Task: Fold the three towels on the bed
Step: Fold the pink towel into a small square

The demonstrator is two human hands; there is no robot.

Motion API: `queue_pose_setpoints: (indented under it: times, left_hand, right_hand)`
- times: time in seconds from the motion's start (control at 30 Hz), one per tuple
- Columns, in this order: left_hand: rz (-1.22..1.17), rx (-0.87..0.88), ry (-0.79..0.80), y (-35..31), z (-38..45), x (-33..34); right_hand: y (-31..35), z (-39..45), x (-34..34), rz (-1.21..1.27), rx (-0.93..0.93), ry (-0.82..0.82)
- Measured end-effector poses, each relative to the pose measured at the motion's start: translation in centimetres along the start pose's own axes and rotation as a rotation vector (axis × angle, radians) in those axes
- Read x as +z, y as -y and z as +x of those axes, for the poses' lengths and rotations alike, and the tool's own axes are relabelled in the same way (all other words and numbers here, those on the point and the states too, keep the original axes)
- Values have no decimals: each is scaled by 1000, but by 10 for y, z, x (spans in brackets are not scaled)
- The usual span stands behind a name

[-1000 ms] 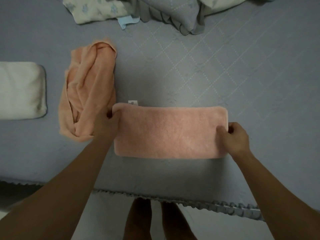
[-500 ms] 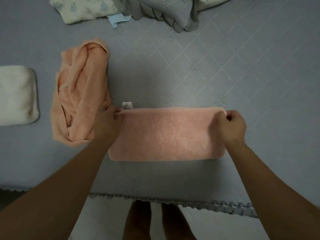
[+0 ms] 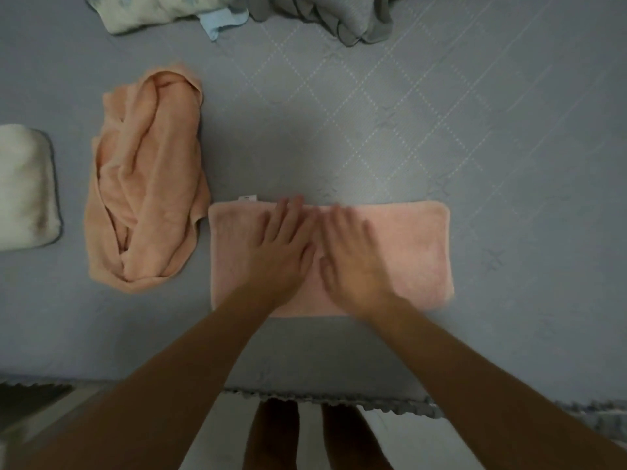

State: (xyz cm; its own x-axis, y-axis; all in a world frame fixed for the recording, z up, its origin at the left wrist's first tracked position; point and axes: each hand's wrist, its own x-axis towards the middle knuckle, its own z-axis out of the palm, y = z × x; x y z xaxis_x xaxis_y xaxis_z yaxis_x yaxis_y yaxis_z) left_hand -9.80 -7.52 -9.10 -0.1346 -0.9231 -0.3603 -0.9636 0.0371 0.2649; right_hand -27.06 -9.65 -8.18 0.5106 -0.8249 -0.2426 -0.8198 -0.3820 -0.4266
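A pink towel (image 3: 414, 252) lies folded into a long flat rectangle near the front edge of the bed, a small white tag showing at its far left corner. My left hand (image 3: 281, 249) and my right hand (image 3: 353, 256) lie flat side by side on its middle, fingers straight and pointing away from me, slightly blurred. A crumpled orange towel (image 3: 149, 184) lies bunched up just left of the pink one. At the left edge of the view sits a folded white towel (image 3: 23, 188).
The grey quilted bedspread (image 3: 441, 113) covers the bed; its scalloped front hem (image 3: 339, 398) runs below my forearms. A floral pillow (image 3: 159, 8) and a grey ruffled pillow (image 3: 339, 15) lie at the far side. My legs show below the bed edge.
Both hands let go of the pink towel's far corners and moved inward to its middle, where they now lie flat. The towel stays folded in the same place.
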Motion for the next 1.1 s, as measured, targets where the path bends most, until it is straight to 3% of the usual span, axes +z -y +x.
queue_pose_setpoints:
  times: [0.1, 0.17, 0.33, 0.43, 0.5, 0.57, 0.7, 0.8, 0.9, 1.0, 1.1]
  left_hand:
    - [128, -24, 30, 31, -11, 26]
    - [164, -53, 24, 56, -17, 29]
    - [167, -94, 83, 63, -24, 10]
    - [230, -171, 67, 43, -7, -17]
    - [278, -197, 23, 38, 13, -35]
    - [192, -178, 75, 43, 36, -47]
    - [-147, -235, 273, 59, 49, -50]
    - [-232, -382, 309, 57, 15, -39]
    - [-510, -545, 346, 47, -42, -12]
    - [-812, -691, 290, 23, -91, 13]
    - [-1069, -822, 152, 0, -131, 30]
  right_hand:
    - [-11, -6, 36, -168, -144, 71]
    - [-44, -8, 38, -235, -107, 51]
    - [-100, -28, 7, -276, 360, 19]
    - [-110, -48, -13, -87, 743, -36]
    - [-107, -66, -22, 23, 892, -83]
    - [-102, -82, -23, 148, 1001, -71]
    - [-88, -82, -35, 927, 1237, 114]
    - [-98, -50, -59, 936, 1165, -74]
    - [-102, -3, -86, 912, 1005, -324]
    - [-91, 16, -77, 1006, 875, -230]
    - [-68, -17, -36, 1073, 978, -55]
